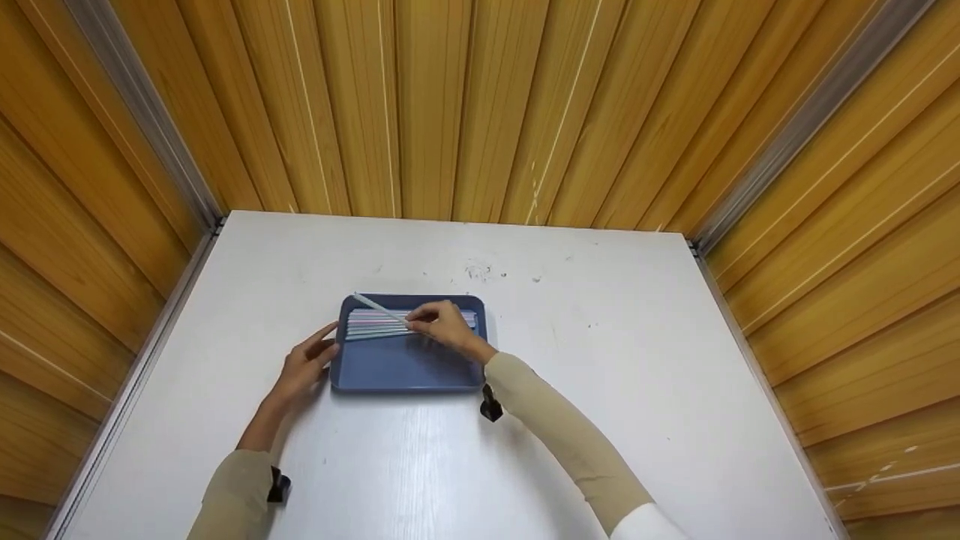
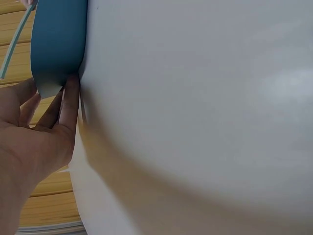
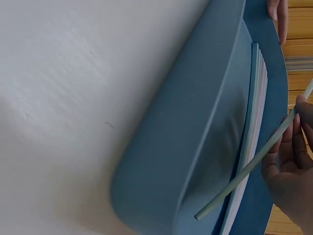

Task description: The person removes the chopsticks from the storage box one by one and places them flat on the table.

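A blue rectangular tray [image 1: 405, 366] lies on the white table, with a row of pastel straws [image 1: 367, 328] along its far side. My right hand [image 1: 448, 327] is above those straws and pinches one pale green straw [image 3: 244, 170] between thumb and fingers. That straw slants across the others, its far end over the tray's back left corner in the head view. At the tray's left end, my left hand [image 1: 303, 364] touches the outer wall with its fingertips [image 2: 72, 88], fingers fairly straight. Part of the straw row is hidden beneath the right hand.
The white table [image 1: 600, 360] has small dark marks [image 1: 478, 270] behind the tray. Wood-patterned panels [image 1: 427, 112] stand at the back and both sides, with grey metal posts at the corners. Each sleeve carries a black wrist mount [image 1: 490, 405].
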`<state>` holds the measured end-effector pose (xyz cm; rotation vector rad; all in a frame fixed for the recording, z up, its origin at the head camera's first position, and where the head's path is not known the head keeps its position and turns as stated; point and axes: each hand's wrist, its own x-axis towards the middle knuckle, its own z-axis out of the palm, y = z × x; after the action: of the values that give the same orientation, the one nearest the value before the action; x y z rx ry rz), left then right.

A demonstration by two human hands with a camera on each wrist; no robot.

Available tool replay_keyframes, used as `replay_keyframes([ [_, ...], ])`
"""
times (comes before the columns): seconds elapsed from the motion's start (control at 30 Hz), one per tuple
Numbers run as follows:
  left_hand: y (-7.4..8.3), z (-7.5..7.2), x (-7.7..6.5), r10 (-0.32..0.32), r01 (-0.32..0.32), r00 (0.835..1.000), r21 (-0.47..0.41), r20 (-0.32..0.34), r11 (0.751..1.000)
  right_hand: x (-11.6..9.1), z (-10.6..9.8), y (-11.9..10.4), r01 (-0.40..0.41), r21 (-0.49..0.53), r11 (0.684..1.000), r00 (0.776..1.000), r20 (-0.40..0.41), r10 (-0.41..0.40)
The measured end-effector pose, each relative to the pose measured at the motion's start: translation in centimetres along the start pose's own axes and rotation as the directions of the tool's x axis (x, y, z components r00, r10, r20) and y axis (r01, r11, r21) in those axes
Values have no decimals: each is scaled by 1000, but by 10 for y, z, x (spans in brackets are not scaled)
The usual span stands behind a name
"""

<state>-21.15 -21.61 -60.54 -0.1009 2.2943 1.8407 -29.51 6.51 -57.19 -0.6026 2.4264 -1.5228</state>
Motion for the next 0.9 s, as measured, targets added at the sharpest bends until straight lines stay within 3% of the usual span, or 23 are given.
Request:
replay_keyframes([
  [0.27, 2, 1, 2, 0, 0, 1000, -22, 2, 1000, 3, -17, -6, -18, 109, 994, 993, -110, 30],
  [0.43, 1, 1, 3, -4, 4, 1000, -23, 8, 1000, 2, -34, -9, -60, 159, 985, 979, -183, 89],
  [0.7, -1, -2, -1, 11, -11, 1000, 4, 12, 1000, -6, -64, -9, -169, 159, 973, 928, -307, 212],
  [0.9, 1, -3, -1, 15, -15, 1000, 29, 17, 999, -12, -87, 0, -219, 251, 943, 880, -367, 302],
])
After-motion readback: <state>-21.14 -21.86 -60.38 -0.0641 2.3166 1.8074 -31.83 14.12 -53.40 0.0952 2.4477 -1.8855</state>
